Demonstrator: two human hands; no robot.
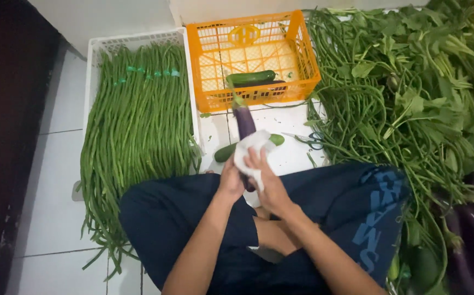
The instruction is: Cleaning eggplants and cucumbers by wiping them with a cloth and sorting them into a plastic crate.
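Around the orange slatted plastic crate (302, 60), which stands on the white tiled floor (57, 180) ahead of the seated person's knees, the produce lies in heaps: to its right a broad loose pile of leafy greens and tangled long beans (406, 98), to its left a white plastic crate (92, 60) packed with straight bundled green long beans (138, 131) running lengthwise away from the person. Only two dark green cucumbers (250, 77) lie inside the orange crate, so by my judgement the work is at an early stage, with most of the crate bare. Far right of it, near the person's right knee, several dark purple eggplants (469, 229) wait in a heap, seemingly not yet handled. Just in front of the crate, the long purple eggplant (244, 121) is held above the floor, its long axis running nearly straight away from the person, green stem end pointing toward the crate and blunt end hidden in the hands. A white cloth (250, 147) is wrapped round its lower half. The right hand (264, 175) is closed over the cloth and eggplant; the left hand (231, 177) grips the near end from the other side. Another green cucumber (227, 152) lies crosswise on the floor beneath, and blue-handled scissors (310, 140) rest right of it.
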